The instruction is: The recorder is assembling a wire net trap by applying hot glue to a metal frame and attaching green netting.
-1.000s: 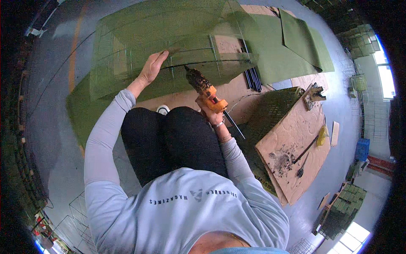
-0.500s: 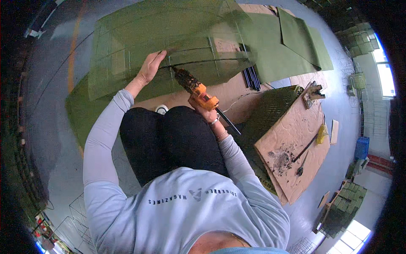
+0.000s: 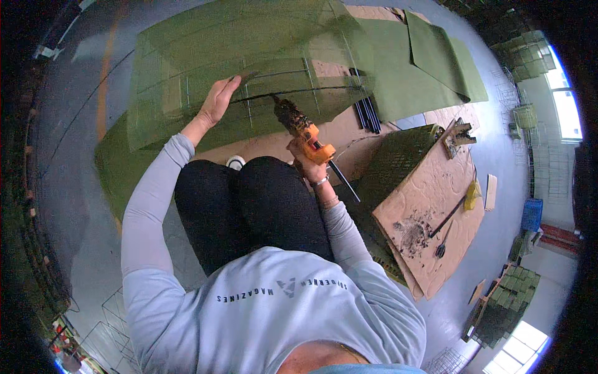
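The right hand (image 3: 306,163), apart from the left hand (image 3: 217,101), grips an orange glue gun (image 3: 308,133), seemingly angled to meet the dark line (image 3: 305,91) on the green mesh (image 3: 218,47) beyond both, which the left hand apparently steadies, its exact hold indiscernible.

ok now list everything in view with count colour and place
Glue gun: one, orange and black, centre
Mesh sheeting: layers uncountable, green, top
Rods: several, black, upper centre-right
Perforated box: one, dark green, right
Cardboard: several, brown, floor and box top
Stand: one, brown and black, box top
Long tool: one, black and yellow, box top
Small tool: one, dark, box top
Crate: one, blue, far right
Windows: two, white, right rim
Shoe: one, white, centre
Trousers: one pair, black, centre
Shirt: one, pale blue, bottom
Left fingers: one set, bare, beside mesh
Right fingers: one set, bare, around glue gun
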{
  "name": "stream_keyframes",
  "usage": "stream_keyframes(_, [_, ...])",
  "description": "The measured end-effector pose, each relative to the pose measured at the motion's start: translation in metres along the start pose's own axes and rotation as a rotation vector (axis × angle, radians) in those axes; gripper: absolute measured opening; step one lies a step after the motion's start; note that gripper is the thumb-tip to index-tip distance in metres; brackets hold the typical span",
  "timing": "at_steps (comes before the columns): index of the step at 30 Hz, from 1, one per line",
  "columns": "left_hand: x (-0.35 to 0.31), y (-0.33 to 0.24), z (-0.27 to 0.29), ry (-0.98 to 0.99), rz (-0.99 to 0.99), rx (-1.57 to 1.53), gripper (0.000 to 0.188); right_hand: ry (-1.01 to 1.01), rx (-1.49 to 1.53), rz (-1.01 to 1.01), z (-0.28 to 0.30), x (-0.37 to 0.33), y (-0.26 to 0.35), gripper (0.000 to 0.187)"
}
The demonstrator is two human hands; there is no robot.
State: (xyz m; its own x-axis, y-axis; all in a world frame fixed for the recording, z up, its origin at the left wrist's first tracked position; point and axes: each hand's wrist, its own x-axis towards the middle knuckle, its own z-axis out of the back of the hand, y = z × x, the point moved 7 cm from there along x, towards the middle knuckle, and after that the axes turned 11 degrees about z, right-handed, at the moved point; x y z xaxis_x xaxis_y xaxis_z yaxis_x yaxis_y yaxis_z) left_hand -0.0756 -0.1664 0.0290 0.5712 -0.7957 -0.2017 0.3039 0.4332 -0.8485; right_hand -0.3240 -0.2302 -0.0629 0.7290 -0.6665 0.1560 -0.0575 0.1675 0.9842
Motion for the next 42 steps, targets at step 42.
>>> stream_keyframes(42, [-0.003, -0.006, 0.003, -0.076, -0.041, -0.168, 0.037, -0.252, -0.015, -0.098, 0.051, -0.011, -0.032, 0.019])
